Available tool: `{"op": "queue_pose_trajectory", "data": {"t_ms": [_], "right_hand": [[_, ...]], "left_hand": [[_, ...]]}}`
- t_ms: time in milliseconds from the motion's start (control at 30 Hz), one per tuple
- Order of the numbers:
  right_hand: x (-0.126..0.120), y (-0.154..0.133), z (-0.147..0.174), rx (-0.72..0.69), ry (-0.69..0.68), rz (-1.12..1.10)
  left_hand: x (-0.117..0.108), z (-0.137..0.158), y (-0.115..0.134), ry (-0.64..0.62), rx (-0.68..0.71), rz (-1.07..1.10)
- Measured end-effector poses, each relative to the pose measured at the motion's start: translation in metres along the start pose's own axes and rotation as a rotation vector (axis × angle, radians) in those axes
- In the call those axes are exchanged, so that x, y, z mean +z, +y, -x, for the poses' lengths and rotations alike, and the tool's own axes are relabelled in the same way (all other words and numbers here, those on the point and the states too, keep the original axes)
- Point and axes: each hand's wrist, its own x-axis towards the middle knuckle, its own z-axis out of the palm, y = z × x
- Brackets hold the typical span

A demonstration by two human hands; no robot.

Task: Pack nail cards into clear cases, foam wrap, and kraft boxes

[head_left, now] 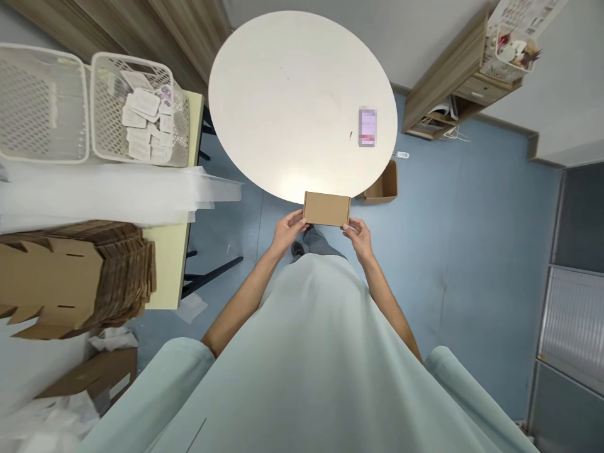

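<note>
A small brown cardboard box (326, 209), its flat face turned up and looking closed, is held level at the near edge of the round white table (292, 94). My left hand (287, 230) grips its left end, thumb at the near corner. At the opposite end, my right hand (358, 236) pinches the near right corner between thumb and fingers. Parts of the fingers are hidden behind the box. Whether the box rests on the table edge or is held just off it, I cannot tell.
A blurred purple rectangular item (367, 128) lies on the table's right side. Below that edge, an open cardboard box (384, 184) stands on the floor. The left-hand table (165, 267) bears flattened cartons (56, 277), white sheets (99, 192) and a basket (101, 151) of white packets.
</note>
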Motion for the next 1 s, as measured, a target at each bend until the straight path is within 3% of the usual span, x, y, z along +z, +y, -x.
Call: {"op": "queue_pose_trajectory", "data": {"t_ms": [200, 400, 567, 833, 1000], "right_hand": [[-0.039, 0.003, 0.033, 0.011, 0.002, -0.029], [-0.083, 0.0, 0.02, 0.016, -0.019, -0.095], [-0.147, -0.007, -0.006, 0.036, -0.026, -0.166], [-0.28, -0.015, -0.046, 0.058, 0.019, -0.199], [-0.332, -0.02, -0.069, 0.111, 0.015, -0.206]], "left_hand": [[0.031, 0.033, -0.009, -0.001, -0.012, 0.046], [0.077, 0.04, -0.002, 0.03, -0.011, 0.019], [0.149, 0.021, 0.012, 0.051, 0.018, -0.006], [0.284, -0.027, 0.017, -0.012, 0.008, -0.083], [0.33, -0.048, 0.019, -0.038, -0.035, -0.095]]}}
